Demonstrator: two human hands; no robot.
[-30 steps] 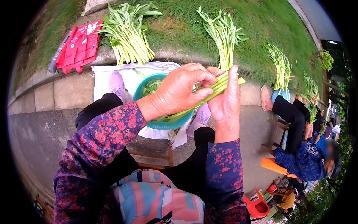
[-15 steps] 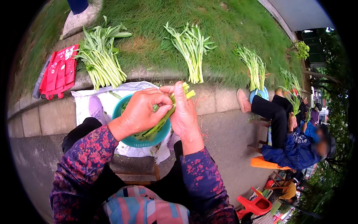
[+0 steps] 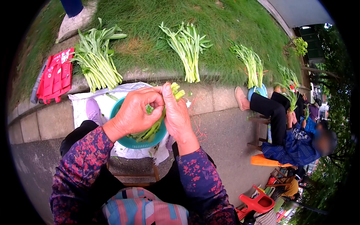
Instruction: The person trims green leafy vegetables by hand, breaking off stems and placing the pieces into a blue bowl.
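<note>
My right hand is wrapped round a few green leafy-vegetable stems, their cut ends sticking out above the thumb and the rest slanting down to the left. My left hand is beside them, thumb and fingers curled into a pinch against the stems; what lies between its fingertips is hidden. Below both hands a teal plastic basin stands with green leaves and stem pieces in it. The hands cover much of its inside.
Under the basin lies a white woven sack. Leafy bundles rest along the grass edge, with a red bag at the left. Red string lies on the ground. A person in blue sits at the right, near a red stool.
The view has shifted slightly, so everything sits a little further left. Both hands stay over the basin, and the left thumb and fingers form a rounder loop beside the stems.
</note>
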